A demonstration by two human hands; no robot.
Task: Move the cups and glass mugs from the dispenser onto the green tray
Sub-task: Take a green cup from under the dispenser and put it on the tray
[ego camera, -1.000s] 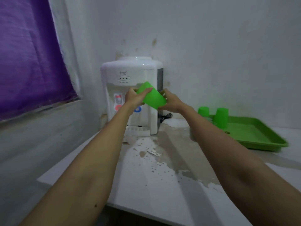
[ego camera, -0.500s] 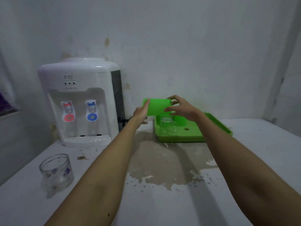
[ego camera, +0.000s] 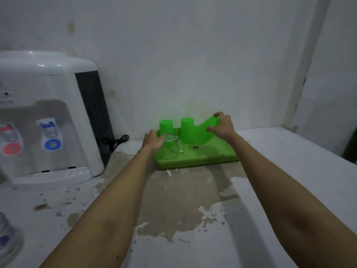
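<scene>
The green tray (ego camera: 210, 154) lies against the back wall, right of the white water dispenser (ego camera: 44, 117). Two green cups (ego camera: 166, 126) (ego camera: 187, 125) stand upside down at the tray's back. My right hand (ego camera: 222, 126) grips a third green cup (ego camera: 207, 128), tilted, low over the tray's back right part. My left hand (ego camera: 153, 141) rests at the tray's left edge against a clear glass mug (ego camera: 172, 148) standing in the tray; whether it grips the mug is unclear. Another glass mug (ego camera: 7, 236) sits at the lower left edge of the view.
The counter (ego camera: 183, 200) has a large worn brown patch in front of the tray. A black cable (ego camera: 117, 141) lies between dispenser and tray. A wall corner and ledge rise at the far right.
The view swung right from the dispenser to the tray. The green cup went from both hands into my right hand alone, down over the tray. My left hand dropped to the glass mug.
</scene>
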